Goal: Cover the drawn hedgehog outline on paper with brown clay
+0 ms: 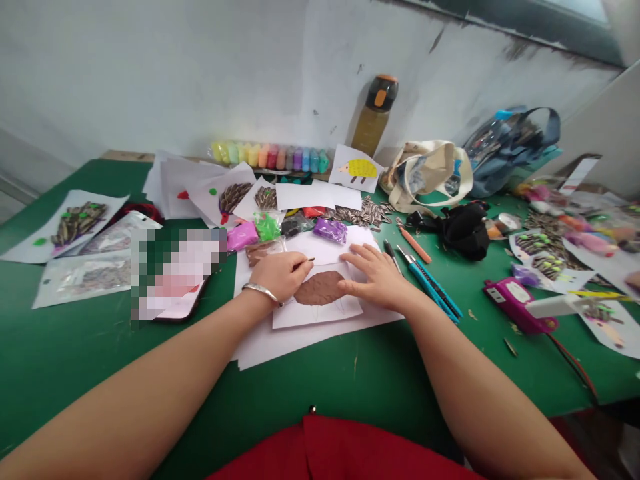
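On a small white sheet (320, 320) lies a flat brown oval of modelling clay (320, 290), pressed over a pencil drawing. My left hand (277, 272), with a silver bangle at its wrist, is closed in a pinch above the clay's upper left. A small dark sunflower seed (311, 259) pokes out between its thumb and forefinger. My right hand (375, 272) lies with fingers spread on the paper, its thumb touching the clay's right edge. Larger white sheets (255, 350) lie underneath.
Loose sunflower seeds (367, 212) and a purple clay packet (330, 231) lie behind the paper. On the right are a blue cutter (435, 290), an orange tool (415, 245) and a purple glue gun (517, 303). A phone (183, 277) lies left; a bottle (375, 117) stands behind.
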`<state>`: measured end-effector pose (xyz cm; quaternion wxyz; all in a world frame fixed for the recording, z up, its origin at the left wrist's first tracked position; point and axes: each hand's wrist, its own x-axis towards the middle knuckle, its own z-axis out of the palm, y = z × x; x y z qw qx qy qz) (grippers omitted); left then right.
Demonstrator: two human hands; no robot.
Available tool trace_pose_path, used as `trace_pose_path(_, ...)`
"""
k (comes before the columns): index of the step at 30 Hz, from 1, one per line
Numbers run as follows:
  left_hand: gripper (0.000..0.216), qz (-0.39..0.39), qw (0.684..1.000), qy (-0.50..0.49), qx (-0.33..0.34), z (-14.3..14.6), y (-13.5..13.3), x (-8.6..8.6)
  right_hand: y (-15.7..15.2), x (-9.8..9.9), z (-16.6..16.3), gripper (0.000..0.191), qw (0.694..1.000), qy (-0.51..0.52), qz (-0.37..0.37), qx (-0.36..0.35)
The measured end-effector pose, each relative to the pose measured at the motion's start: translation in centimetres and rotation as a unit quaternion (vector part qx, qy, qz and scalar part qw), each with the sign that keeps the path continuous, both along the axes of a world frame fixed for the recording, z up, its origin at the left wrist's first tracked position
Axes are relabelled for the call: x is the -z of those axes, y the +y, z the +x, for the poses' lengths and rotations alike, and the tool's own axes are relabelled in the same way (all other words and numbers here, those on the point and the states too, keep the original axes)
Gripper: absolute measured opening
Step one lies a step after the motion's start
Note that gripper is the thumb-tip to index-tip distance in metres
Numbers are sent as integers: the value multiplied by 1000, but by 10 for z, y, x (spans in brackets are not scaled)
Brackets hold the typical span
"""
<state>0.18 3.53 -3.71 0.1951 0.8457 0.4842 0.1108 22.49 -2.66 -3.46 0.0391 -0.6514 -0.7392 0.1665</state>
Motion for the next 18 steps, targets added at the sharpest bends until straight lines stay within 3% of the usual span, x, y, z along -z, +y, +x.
trace_pose_path(6, 38, 12, 1000, 5, -4, 0, -1, 0, 0, -1, -13, 86, 999, -42, -8, 18)
trace_pose_path(11, 36, 17, 1000, 7, 5, -1, -2, -1, 2, -11, -23, 74, 998, -47, -20, 19)
trace_pose_path(18, 36, 11, 1000, 8, 7, -1, -1, 1, -1, -14, -41, 81, 995, -81, -19, 49)
